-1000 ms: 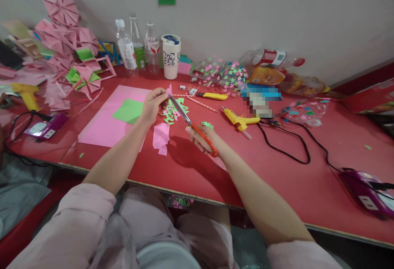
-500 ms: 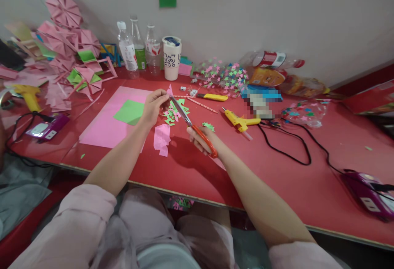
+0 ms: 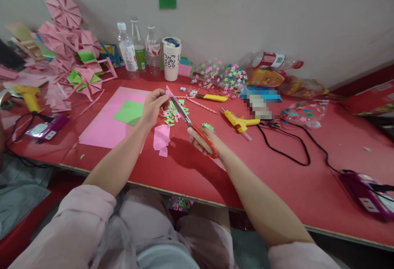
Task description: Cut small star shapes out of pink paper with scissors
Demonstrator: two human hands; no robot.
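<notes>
Between the fingertips of my left hand [image 3: 154, 106] is a small piece of pink paper [image 3: 168, 90], mostly hidden by the fingers. My right hand [image 3: 203, 140] grips orange-handled scissors [image 3: 186, 118], whose blade tips reach the pink piece. Below the blades lie green and pink paper scraps [image 3: 174, 115]. A cut pink paper piece [image 3: 161, 140] rests on the table nearer to me. Several small green paper stars [image 3: 208, 127] lie just beyond my right hand. Left of my left hand, a green square sheet [image 3: 129, 112] sits on larger pink sheets [image 3: 101, 127].
On the red table [image 3: 184, 174] lie a yellow glue gun [image 3: 241, 121] with a black cord, a yellow utility knife [image 3: 215, 97] and a purple power strip [image 3: 369, 195]. Bottles [image 3: 127, 49] and a cup [image 3: 171, 60] stand by the wall. Folded pink paper shapes [image 3: 64, 35] pile up left.
The pink piece in my left fingers has tilted slightly to the left. Both hands and the scissors have stayed almost in place.
</notes>
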